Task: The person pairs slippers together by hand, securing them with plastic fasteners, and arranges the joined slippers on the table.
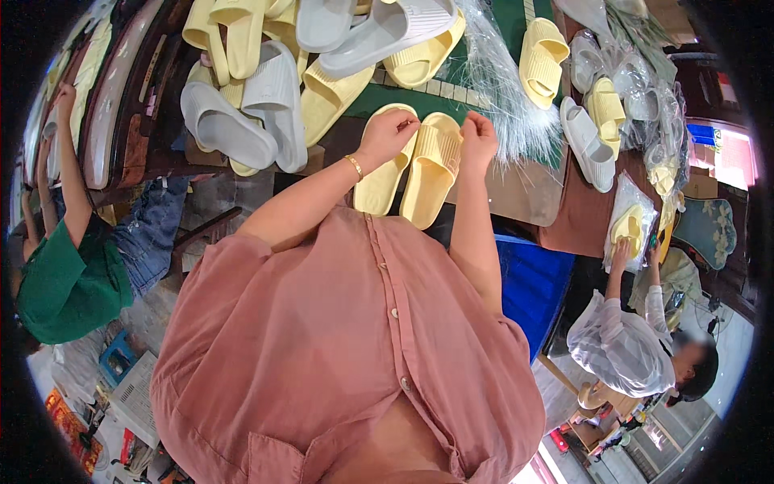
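— While a co-worker in a green top [68,286] is sitting at far left beside the grey and yellow slipper pile [266,89], what is the person in pink doing?

— Pairing two pale yellow slippers [411,165] side by side at the table edge [516,198]. The left hand [387,133] is curling, fingers nearly closed, on the left slipper's strap; the right hand [477,139] is pinching the right one's upper edge.

— Advice?

— Aligning heels and toes likely matters. A second worker [625,343] is bagging at right.
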A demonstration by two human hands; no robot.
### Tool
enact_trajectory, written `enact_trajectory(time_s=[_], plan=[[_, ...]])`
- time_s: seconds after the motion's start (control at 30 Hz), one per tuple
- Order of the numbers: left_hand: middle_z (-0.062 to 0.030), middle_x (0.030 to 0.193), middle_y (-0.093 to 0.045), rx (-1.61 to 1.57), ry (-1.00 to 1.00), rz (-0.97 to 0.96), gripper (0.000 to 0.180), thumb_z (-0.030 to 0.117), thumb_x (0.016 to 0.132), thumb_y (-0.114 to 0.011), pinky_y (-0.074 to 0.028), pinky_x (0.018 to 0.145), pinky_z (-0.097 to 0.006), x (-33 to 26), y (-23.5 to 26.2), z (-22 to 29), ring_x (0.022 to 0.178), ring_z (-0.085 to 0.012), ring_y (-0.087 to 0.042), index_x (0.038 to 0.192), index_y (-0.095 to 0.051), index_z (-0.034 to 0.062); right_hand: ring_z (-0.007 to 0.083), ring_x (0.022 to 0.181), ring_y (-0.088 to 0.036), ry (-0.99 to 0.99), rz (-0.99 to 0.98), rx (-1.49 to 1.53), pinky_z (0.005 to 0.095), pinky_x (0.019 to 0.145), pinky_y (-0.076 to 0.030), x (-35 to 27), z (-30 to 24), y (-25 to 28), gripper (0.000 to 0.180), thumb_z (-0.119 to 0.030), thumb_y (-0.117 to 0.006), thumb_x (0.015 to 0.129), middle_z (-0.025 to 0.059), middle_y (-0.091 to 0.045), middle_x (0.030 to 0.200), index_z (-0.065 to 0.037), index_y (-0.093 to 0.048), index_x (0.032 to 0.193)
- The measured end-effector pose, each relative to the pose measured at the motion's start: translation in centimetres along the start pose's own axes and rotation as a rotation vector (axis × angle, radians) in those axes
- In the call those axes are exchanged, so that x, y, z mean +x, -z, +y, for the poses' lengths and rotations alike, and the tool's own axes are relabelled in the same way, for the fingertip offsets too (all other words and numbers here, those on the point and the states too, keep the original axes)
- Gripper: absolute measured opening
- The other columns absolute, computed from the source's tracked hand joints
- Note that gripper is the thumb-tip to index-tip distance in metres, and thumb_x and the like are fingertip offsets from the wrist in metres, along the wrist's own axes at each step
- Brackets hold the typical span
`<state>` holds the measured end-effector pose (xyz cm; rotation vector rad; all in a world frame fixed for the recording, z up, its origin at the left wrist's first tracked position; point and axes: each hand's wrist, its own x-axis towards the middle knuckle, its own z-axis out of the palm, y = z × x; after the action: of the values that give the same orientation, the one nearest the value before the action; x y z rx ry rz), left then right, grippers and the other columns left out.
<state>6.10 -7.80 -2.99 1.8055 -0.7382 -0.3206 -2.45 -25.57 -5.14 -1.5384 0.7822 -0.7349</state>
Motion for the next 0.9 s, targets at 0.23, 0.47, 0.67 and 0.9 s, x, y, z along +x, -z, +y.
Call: enact_trajectory(time_s=[0.23,0.47,0.67,0.9], plan=[[-0.0102,0.08,-0.063,0.019,-0.015,0.014,0.015,0.014,0.084,-0.064,-0.048,0.06,-0.028,-0.1,-0.1,-0.2,0.064,-0.0175,-0.06,0.088,-0.065,-0.0004,0.0182,0.069,-0.062,-0.007,0.043,-0.424,0.0301,0.065,-0.049,0.7,-1.4,1.4,0.018,-0.016,-0.061,0.079,0.0101,-0.067,0.079,-0.001,-0.067,0.089],[-0.0096,0.079,-0.061,0.031,0.007,-0.008,0.014,0.013,0.083,-0.063,-0.047,0.059,-0.028,-0.1,0.0,0.1,0.063,-0.0175,-0.059,0.088,-0.065,0.0,0.0337,0.084,-0.065,-0.182,-0.194,-1.098,0.0417,0.074,-0.051,0.2,-3.7,-1.6,0.04,-0.042,-0.061,0.073,0.0168,-0.068,0.086,-0.006,-0.07,0.087],[-0.0098,0.079,-0.061,0.043,-0.001,-0.011,0.015,0.014,0.083,-0.064,-0.047,0.059,-0.029,-0.2,0.0,0.2,0.064,-0.0186,-0.059,0.088,-0.064,0.0,0.0313,0.079,-0.066,0.013,-0.181,-0.956,0.04,0.07,-0.052,0.2,-2.6,-1.9,0.026,-0.028,-0.06,0.078,0.0148,-0.068,0.085,-0.005,-0.068,0.087],[-0.0102,0.078,-0.063,0.014,0.018,0.01,0.016,0.015,0.083,-0.064,-0.048,0.059,-0.028,-0.1,-0.1,-0.1,0.064,-0.018,-0.06,0.088,-0.064,-0.0001,0.0147,0.064,-0.061,0.094,-0.147,-0.332,0.0272,0.063,-0.049,-1.5,-2.1,-2.2,0.012,-0.01,-0.061,0.083,0.0082,-0.065,0.072,0.0,-0.065,0.088]])
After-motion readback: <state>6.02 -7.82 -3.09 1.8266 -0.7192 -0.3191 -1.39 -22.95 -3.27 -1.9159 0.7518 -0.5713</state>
